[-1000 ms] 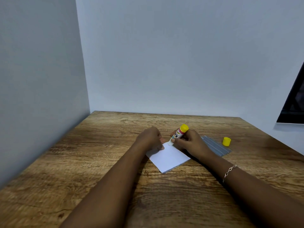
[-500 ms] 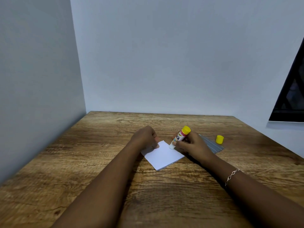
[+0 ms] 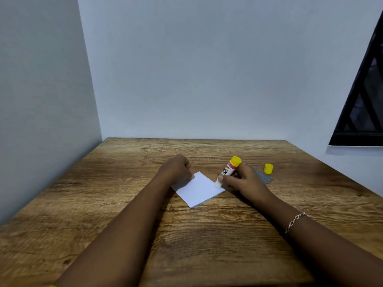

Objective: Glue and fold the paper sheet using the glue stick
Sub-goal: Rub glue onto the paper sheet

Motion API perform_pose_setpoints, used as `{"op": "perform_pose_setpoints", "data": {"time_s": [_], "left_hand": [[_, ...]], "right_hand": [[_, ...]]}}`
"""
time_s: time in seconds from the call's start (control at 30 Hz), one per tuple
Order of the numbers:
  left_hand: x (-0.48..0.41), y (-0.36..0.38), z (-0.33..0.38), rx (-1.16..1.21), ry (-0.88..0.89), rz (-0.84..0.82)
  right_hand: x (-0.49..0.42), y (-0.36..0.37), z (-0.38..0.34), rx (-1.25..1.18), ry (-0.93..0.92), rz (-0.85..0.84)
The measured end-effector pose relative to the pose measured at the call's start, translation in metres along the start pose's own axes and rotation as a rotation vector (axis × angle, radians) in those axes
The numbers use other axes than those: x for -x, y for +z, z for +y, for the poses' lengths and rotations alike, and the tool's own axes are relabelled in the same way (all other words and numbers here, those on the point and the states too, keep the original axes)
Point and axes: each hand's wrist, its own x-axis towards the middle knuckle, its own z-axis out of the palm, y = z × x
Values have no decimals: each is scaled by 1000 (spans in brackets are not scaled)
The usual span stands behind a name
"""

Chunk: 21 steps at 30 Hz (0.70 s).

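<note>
Single head-worn wide-angle view, looking forward and down across a wooden table (image 3: 124,204) into a wall corner (image 3: 101,129) at 11 o'clock. Forearms enter from the bottom edge at 5 and 7 o'clock. At arm's reach, just below frame centre, the left hand (image 3: 176,168), the right hand (image 3: 242,181) with the glue stick (image 3: 229,169), and the paper sheet (image 3: 199,189); window frame (image 3: 356,112) clipped at 3 o'clock.

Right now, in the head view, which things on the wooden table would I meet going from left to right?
left hand → white paper sheet, square and flat → glue stick with a yellow base and a printed label → small round yellow cap, standing loose
</note>
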Motion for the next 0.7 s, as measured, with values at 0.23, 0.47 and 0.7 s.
{"op": "perform_pose_setpoints", "data": {"time_s": [0.23,0.47,0.7], "left_hand": [[-1,1,-1,-21,16,43],[5,0,6,-114,185,12],[8,8,24,-178,481,-170]], "right_hand": [[1,-3,7,-29,10,3],[-3,-5,12,-78,5,-16],[-7,-8,15,-182,10,-25]]}}
